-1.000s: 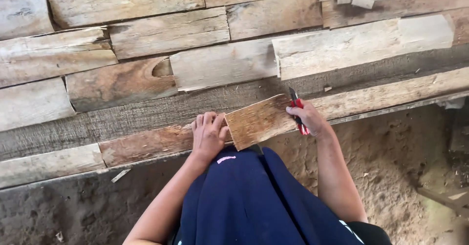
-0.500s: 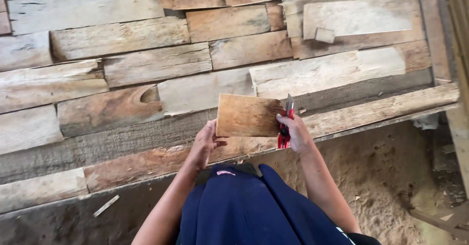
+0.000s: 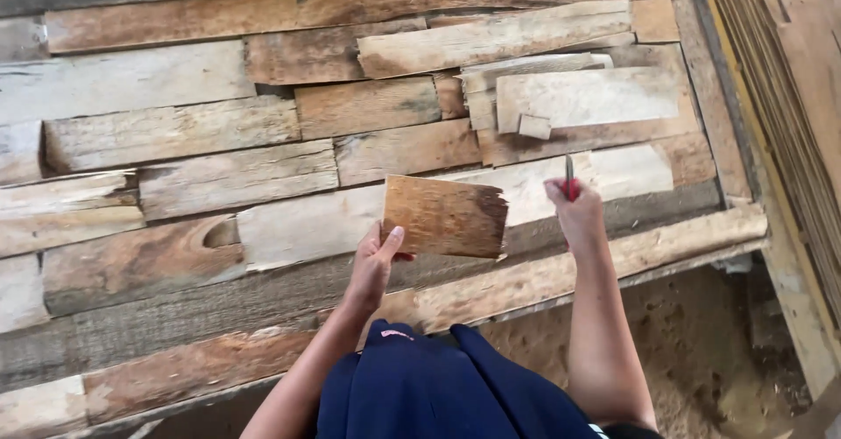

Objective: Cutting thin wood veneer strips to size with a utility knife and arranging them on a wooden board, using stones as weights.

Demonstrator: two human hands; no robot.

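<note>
At frame centre, the left hand (image 3: 375, 259) now pinches a lifted thin brown veneer sheet (image 3: 445, 217) alone; the right hand (image 3: 575, 213), moved aside, clasps a red-handled tool (image 3: 569, 179).

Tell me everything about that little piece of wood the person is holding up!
The wood piece is a thin, flat, roughly rectangular sheet, brown with darker streaks and grain running along it. Its right edge is ragged and splintered, as if broken off; the other edges look straighter. It is held up in the air, face towards the camera, slightly tilted, in front of the stacked planks. Only the left hand touches it, gripping its lower left corner with the thumb on the front. The right hand, holding a red tool, is apart from it.
</note>
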